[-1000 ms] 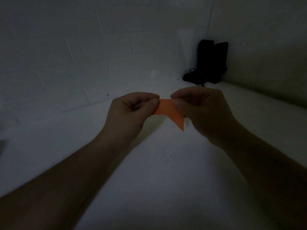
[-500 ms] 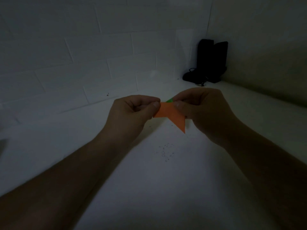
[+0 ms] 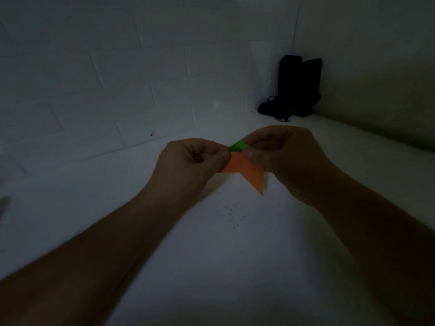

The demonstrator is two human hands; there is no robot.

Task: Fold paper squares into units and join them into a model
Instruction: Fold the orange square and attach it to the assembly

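A folded orange paper unit [image 3: 244, 170] hangs in the air between my two hands, one sharp point aimed down and to the right. A strip of green paper [image 3: 238, 146] shows along its upper edge. My left hand [image 3: 190, 168] pinches the orange unit's left end between thumb and curled fingers. My right hand [image 3: 287, 158] pinches the green strip and the unit's upper right part with thumb and forefinger. The rest of the paper is hidden behind my fingers.
A white table [image 3: 211, 255] lies under my hands, with small dark specks [image 3: 235, 215] on it. White brick walls close the back and right side. A black object with a cord [image 3: 294, 88] stands in the far corner.
The green strip has come into sight at the top of the orange unit and has grown longer. Both hands and the paper have dropped slightly.
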